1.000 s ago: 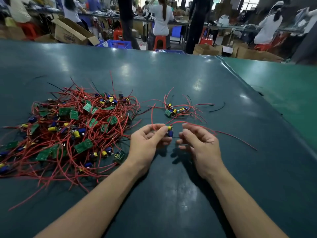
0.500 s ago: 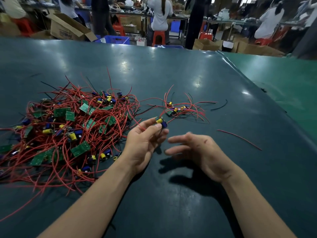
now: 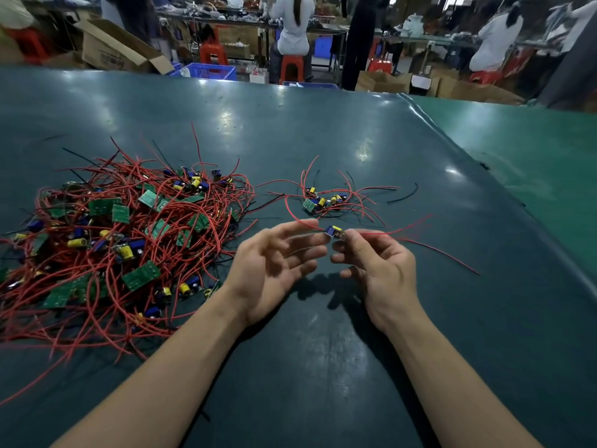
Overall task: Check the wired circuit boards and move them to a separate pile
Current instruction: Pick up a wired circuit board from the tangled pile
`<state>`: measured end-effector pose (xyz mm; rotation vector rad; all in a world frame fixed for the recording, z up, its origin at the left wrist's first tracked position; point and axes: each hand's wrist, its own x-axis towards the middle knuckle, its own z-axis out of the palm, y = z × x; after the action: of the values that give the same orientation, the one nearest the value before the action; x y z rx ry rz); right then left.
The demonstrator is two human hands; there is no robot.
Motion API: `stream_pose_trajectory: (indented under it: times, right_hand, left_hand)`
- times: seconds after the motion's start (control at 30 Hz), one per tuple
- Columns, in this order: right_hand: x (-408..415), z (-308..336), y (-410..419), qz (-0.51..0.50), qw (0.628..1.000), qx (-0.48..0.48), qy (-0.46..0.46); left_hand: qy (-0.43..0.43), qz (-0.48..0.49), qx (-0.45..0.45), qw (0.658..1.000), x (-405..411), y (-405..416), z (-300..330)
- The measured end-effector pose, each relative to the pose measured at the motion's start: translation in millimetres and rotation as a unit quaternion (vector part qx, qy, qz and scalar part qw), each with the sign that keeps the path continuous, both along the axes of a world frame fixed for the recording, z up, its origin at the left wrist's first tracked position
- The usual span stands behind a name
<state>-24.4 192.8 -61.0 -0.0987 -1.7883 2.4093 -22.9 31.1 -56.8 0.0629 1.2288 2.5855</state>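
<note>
Dark green matting (image 3: 323, 367) covers the work table, and beyond its far edge lies a busy workshop with cardboard boxes (image 3: 113, 48), red stools (image 3: 292, 67) and seated people at other benches. On the left of the table sprawls a large pile of wired circuit boards (image 3: 129, 234), green boards and yellow and blue components tangled in red wires. Further right and toward the far side sits a much smaller pile (image 3: 326, 200) of the same boards (only a few, their red and black wires fanning outward). A loose black wire (image 3: 403, 196) lies just right of it.

Between the piles and nearer the person, the right hand (image 3: 378, 270) pinches a single circuit board (image 3: 336, 232) between thumb and fingertips, raised off the mat; its red wires trail out to the right, blurred. The left hand (image 3: 274, 266) is just beside the board with fingers spread and relaxed, palm turned inward, gripping nothing, though one red wire runs past its fingertips.
</note>
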Motion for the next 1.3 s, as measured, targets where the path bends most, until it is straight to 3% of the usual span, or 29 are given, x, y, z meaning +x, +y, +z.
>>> stream_pose_trajectory:
  times: [0.07,0.2,0.33,0.53,0.77,1.0,1.3]
  right_hand:
    - [1,1,-2,-0.016,1.0,-0.003,0.012]
    - [5,0,-3,-0.036,0.996,0.072,0.048]
    - [6,-1,-8,-0.033,0.983,0.158,0.088]
    - [5,5,-5,0.025,0.999,-0.02,0.013]
    - [-2,5,3,-0.008,0.99,-0.124,-0.075]
    - [-4,3,-1,-0.001,0.998,-0.055,-0.043]
    - [-8,-1,-1,-0.023,0.996,-0.044,-0.081]
  left_hand:
    - [0.032,-0.006,-0.021,0.999,1,1,-3]
    - [0.11,0.074,-0.154,0.979,4,17,-8]
    - [0.081,0.144,-0.121,0.979,2,18,-10]
    - [0.088,0.148,-0.091,0.981,3,17,-9]
    - [0.104,0.116,-0.112,0.981,4,19,-10]
    - [0.044,0.14,-0.082,0.986,-2,15,-7]
    - [0.08,0.12,-0.124,0.982,1,16,-9]
